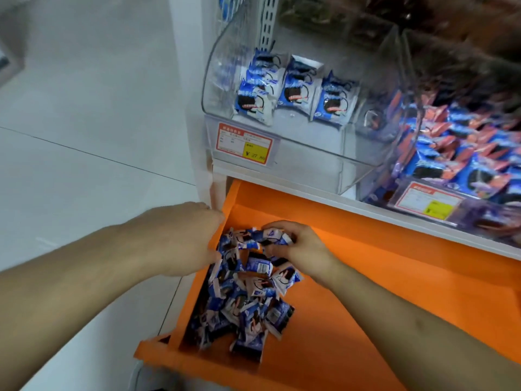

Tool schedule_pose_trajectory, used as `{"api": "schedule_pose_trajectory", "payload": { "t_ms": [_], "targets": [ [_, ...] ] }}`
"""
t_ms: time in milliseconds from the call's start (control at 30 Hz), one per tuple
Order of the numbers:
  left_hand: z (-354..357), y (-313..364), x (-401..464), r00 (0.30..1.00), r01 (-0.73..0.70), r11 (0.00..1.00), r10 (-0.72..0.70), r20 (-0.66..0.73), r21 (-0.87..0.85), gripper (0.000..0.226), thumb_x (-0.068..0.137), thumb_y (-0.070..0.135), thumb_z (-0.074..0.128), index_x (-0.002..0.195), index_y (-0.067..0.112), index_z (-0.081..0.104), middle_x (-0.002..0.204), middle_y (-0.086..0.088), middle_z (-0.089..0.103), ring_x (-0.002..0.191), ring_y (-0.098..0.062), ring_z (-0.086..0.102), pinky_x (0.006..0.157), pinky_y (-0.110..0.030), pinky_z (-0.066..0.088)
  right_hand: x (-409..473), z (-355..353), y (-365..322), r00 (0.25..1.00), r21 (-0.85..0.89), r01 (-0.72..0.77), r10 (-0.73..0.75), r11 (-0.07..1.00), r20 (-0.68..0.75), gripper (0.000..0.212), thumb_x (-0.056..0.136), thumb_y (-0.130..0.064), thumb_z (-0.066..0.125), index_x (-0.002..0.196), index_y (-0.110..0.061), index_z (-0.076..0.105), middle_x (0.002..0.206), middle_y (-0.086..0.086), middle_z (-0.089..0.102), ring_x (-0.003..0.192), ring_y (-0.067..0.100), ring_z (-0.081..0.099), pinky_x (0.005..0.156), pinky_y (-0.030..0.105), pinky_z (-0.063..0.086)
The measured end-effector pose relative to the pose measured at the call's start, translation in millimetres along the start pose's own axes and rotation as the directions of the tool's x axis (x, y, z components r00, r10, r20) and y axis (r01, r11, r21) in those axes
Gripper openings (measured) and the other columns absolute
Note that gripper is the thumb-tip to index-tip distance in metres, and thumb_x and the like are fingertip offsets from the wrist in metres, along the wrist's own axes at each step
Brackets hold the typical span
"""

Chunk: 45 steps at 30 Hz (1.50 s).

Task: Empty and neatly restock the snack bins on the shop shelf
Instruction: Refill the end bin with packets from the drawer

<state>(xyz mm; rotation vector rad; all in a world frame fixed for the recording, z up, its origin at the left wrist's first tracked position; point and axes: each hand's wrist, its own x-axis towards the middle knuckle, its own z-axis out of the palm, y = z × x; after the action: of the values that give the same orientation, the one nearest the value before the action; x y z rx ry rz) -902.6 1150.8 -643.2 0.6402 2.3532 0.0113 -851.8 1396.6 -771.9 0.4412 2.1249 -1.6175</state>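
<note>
Here the left hand [180,238] reaches fingers-first into the heap's left edge; its fingertips are hidden, so I cannot tell its grip. The snack packets [242,292] lie heaped in the orange drawer [366,292], the heap running near to far. The right hand [293,244] pinches a few packets at the far end. The nearly empty clear bin [282,80] sits farther off and above, closer to the right hand.

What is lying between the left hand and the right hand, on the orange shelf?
In the head view, blue-and-white snack packets fill the gap between the left hand and the right hand, heaped on the orange shelf. The right hand grips some.
</note>
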Motion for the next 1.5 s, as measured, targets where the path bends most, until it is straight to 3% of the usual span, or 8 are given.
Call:
{"api": "schedule_pose_trajectory", "payload": {
  "t_ms": [233, 567, 700, 800, 867, 1033, 1233, 1500],
  "targets": [
    [-18, 29, -13, 0.967, -0.248, 0.853, 0.189, -0.172, -0.459, 0.051, 0.089, 0.050, 0.076, 0.135, 0.040, 0.056, 0.132, 0.020, 0.062, 0.116, -0.003, 0.063, 0.104, -0.035, 0.052, -95, -21, -94, 0.973, 0.181, -0.013, -0.029, 0.983, 0.230, 0.040, 0.093, 0.001, 0.073, 0.129, -0.017, 0.070, 0.123, 0.016, 0.073, 0.109, 0.033, 0.074, 0.069, 0.043, 0.065],
    [-42, 49, -40, 0.922, -0.367, 0.483, 0.077, -0.379, -0.795, 0.016, 0.094, 0.026, 0.076, 0.110, 0.028, 0.076, 0.096, 0.000, 0.080, 0.084, -0.019, 0.078, 0.081, -0.048, 0.064, -176, -49, -150, 0.990, 0.449, 0.099, -0.135, 0.888, 0.048, 0.034, 0.093, 0.006, 0.063, 0.126, 0.002, 0.067, 0.125, 0.021, 0.072, 0.115, 0.039, 0.070, 0.091, 0.043, 0.062],
    [-45, 53, -47, 0.903, -0.381, 0.444, -0.010, -0.430, -0.811, 0.014, 0.096, 0.029, 0.072, 0.107, 0.037, 0.071, 0.084, 0.004, 0.079, 0.076, -0.016, 0.076, 0.066, -0.034, 0.063, -179, -52, -159, 0.949, 0.127, 0.291, -0.269, 0.948, -0.163, 0.027, 0.101, 0.000, 0.062, 0.123, -0.012, 0.073, 0.117, 0.005, 0.078, 0.108, 0.026, 0.074, 0.100, 0.043, 0.058],
    [-47, 56, -51, 0.903, -0.380, 0.381, -0.044, -0.427, -0.843, 0.018, 0.096, 0.027, 0.072, 0.106, 0.042, 0.069, 0.084, 0.004, 0.079, 0.078, -0.017, 0.077, 0.065, -0.034, 0.061, -180, -49, -163, 0.775, -0.304, 0.408, -0.503, 0.861, -0.382, 0.031, 0.096, -0.012, 0.074, 0.120, -0.032, 0.074, 0.115, -0.017, 0.075, 0.110, 0.004, 0.069, 0.097, 0.031, 0.056],
    [-47, 59, -51, 0.921, -0.372, 0.240, -0.027, -0.390, -0.897, 0.025, 0.096, 0.023, 0.072, 0.117, 0.035, 0.071, 0.092, -0.004, 0.080, 0.084, -0.021, 0.079, 0.070, -0.037, 0.061, -177, -46, -162, 0.722, -0.444, 0.442, -0.603, 0.779, -0.340, 0.045, 0.092, -0.019, 0.080, 0.130, -0.038, 0.069, 0.132, -0.025, 0.065, 0.127, -0.005, 0.057, 0.105, 0.026, 0.050],
    [-50, 68, -48, 0.944, -0.314, -0.097, 0.075, -0.321, -0.945, 0.037, 0.093, 0.032, 0.066, 0.122, 0.011, 0.074, 0.110, -0.022, 0.076, 0.099, -0.038, 0.075, 0.091, -0.050, 0.057, -172, -38, -161, 0.804, -0.424, 0.470, -0.574, 0.774, -0.158, 0.052, 0.105, -0.024, 0.061, 0.148, -0.053, 0.050, 0.158, -0.039, 0.031, 0.148, -0.018, 0.021, 0.122, 0.021, 0.030],
    [-42, 68, -45, 0.930, -0.366, -0.024, 0.014, -0.366, -0.930, 0.060, 0.076, 0.030, 0.090, 0.130, 0.020, 0.066, 0.113, -0.016, 0.077, 0.102, -0.033, 0.076, 0.093, -0.050, 0.060, -171, -33, -159, 0.748, -0.509, 0.452, -0.622, 0.732, -0.230, 0.067, 0.092, -0.015, 0.081, 0.145, -0.044, 0.052, 0.144, -0.034, 0.047, 0.140, -0.009, 0.041, 0.115, 0.022, 0.042],
    [-46, 62, -54, 0.897, -0.432, 0.206, -0.007, -0.443, -0.878, 0.045, 0.080, 0.027, 0.086, 0.123, 0.031, 0.071, 0.105, -0.001, 0.079, 0.093, -0.023, 0.078, 0.085, -0.043, 0.064, -179, -36, -168, 0.789, -0.546, 0.399, -0.579, 0.737, -0.205, 0.059, 0.096, -0.035, 0.075, 0.142, -0.057, 0.046, 0.130, -0.034, 0.049, 0.120, -0.004, 0.050, 0.097, 0.018, 0.046]
  ]
}}
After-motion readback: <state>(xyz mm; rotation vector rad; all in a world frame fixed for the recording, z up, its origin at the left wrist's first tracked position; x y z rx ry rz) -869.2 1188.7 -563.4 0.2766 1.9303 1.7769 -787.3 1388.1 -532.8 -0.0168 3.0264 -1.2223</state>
